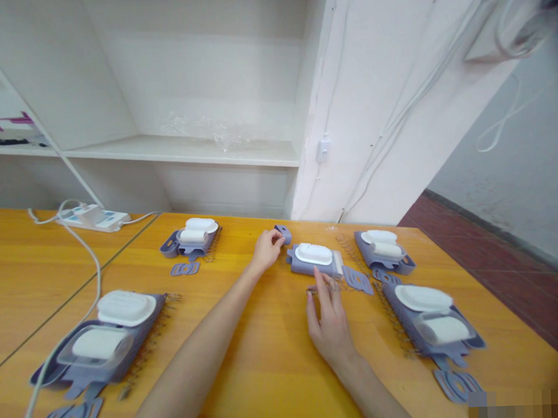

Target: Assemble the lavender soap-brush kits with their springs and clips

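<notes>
Tray of purple-grey plastic [308, 268], its long axis running left to right, lies just ahead of the nearer right hand [331, 323], thumb and forefinger parted, and rightward of the left hand [267, 251], fingertips pinching 1 small, boxy purple-grey plastic piece [284, 234].

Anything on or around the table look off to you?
Two minor things: the white power cord appears to cross the left end of the near-left purple tray, unlike at the other sets, and crumpled clear plastic lies loose on the shelf. I see no spill.
</notes>
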`<state>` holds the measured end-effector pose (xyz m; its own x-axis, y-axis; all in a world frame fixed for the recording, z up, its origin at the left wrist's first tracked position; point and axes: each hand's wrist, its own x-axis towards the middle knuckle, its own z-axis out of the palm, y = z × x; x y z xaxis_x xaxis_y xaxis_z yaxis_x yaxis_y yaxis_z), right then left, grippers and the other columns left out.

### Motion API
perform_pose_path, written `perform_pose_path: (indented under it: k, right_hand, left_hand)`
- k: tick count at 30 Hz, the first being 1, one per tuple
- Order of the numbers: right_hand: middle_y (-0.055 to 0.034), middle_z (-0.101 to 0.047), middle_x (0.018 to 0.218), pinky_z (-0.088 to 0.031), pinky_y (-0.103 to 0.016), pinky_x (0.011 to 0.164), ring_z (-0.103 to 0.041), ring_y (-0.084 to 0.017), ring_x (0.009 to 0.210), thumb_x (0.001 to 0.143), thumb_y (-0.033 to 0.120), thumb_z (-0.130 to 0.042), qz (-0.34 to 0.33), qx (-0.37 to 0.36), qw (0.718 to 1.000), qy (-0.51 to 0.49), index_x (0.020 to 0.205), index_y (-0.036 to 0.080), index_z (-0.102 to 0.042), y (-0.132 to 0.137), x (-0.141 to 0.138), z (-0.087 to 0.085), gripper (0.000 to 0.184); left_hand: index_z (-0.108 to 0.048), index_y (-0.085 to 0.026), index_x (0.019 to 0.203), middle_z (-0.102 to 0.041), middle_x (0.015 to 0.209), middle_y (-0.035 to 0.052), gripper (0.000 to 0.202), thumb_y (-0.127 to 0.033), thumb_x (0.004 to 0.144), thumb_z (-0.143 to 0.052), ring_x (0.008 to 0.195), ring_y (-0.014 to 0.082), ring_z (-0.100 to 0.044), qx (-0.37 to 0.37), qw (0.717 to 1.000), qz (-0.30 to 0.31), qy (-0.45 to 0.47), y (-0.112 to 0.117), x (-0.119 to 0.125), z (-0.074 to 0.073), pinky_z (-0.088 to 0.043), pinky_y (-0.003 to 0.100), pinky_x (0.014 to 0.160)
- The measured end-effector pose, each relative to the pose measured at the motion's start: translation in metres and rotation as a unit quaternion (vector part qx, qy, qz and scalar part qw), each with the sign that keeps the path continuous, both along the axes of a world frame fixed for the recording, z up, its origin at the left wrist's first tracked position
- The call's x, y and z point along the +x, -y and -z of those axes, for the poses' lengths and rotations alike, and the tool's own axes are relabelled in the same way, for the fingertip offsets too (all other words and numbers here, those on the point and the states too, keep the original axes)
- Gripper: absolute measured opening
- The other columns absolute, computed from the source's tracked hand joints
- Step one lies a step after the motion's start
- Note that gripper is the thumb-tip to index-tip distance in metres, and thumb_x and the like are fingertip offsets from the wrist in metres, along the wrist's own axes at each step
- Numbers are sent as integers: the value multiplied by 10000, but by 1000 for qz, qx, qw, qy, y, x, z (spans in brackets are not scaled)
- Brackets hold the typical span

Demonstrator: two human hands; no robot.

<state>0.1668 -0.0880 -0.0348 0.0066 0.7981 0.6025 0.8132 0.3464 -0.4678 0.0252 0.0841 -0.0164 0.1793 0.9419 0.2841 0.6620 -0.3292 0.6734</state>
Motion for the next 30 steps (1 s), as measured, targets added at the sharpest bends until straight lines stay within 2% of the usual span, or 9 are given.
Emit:
perform_pose_path:
  k: [5, 10, 14, 17, 19, 21, 23, 26, 30]
  right_hand:
    - [-141, -439, 1265, -427, -447, 960, -435, -246, 1192, 915, 165, -369, -21, 21, 999, -18, 1429, 230, -243, 0, 0, -2, 534]
    - [-114, -502, 1127, -466, -382, 890, -533, -195, 1007, 921, 139, -351, -46, 29, 997, -52, 1404, 245, -310, 0, 3, -1, 496]
    - [-82, -541, 978, -480, -371, 837, -551, -181, 892, 926, 153, -362, -24, 33, 997, -70, 1391, 252, -335, 1, 4, -3, 476]
    - [-66, -561, 908, -502, -364, 782, -571, -177, 825, 921, 185, -400, 7, 49, 995, -92, 1404, 244, -301, 0, 2, -3, 497]
    - [-55, -572, 885, -521, -350, 737, -587, -169, 780, 908, 200, -438, 14, 75, 991, -111, 1430, 236, -214, -1, 0, -2, 569]
    - [-49, -582, 876, -534, -339, 701, -598, -165, 754, 894, 209, -469, 14, 103, 987, -126, 1448, 225, -101, -2, -2, 0, 665]
    - [-42, -592, 855, -538, -339, 683, -603, -165, 733, 884, 217, -489, 14, 115, 985, -131, 1451, 213, -22, -2, -4, 1, 734]
    - [-37, -605, 827, -538, -328, 660, -609, -162, 697, 881, 223, -499, 8, 87, 986, -142, 1446, 190, 64, -2, -5, 0, 799]
    - [-64, -651, 891, -545, -326, 663, -632, -158, 679, 881, 237, -505, -7, 66, 989, -132, 1430, 171, 157, -4, -4, -4, 862]
  left_hand:
    - [-573, -183, 840, -603, 894, 34, 104, -200, 853, -471, 849, 146, -565, 17, 999, 37, 31, 13, -19, -12, -457, 299, 822]
    - [-573, -198, 802, -568, 898, 30, 99, -185, 843, -484, 887, 153, -538, 25, 993, 115, 14, 56, -44, -28, -444, 290, 847]
    - [-580, -212, 835, -510, 1110, 61, 181, -105, 842, -433, 1072, 183, -479, 38, 966, 245, -77, 99, -60, -36, -401, 322, 944]
    - [-575, -225, 909, -418, 1282, 68, 307, 1, 770, -421, 1225, 216, -376, 47, 950, 281, -127, 123, -66, -41, -354, 367, 1014]
    - [-562, -231, 958, -376, 1336, 70, 375, 28, 722, -430, 1265, 231, -336, 50, 948, 283, -139, 133, -66, -44, -331, 389, 1038]
    - [-545, -232, 980, -381, 1336, 82, 342, -20, 721, -475, 1257, 250, -347, 49, 953, 266, -134, 138, -63, -46, -332, 406, 1035]
    - [-522, -228, 1010, -442, 1267, 102, 265, -157, 755, -544, 1190, 267, -411, 42, 966, 227, -119, 139, -58, -44, -363, 420, 994]
    - [-482, -212, 1086, -537, 1110, 101, 395, -389, 758, -610, 1039, 270, -504, 25, 979, 177, -101, 136, -49, -35, -416, 416, 897]
    - [-447, -228, 1174, -571, 1117, 88, 421, -343, 795, -588, 1027, 256, -523, 16, 981, 180, -72, 130, -41, -21, -408, 397, 891]
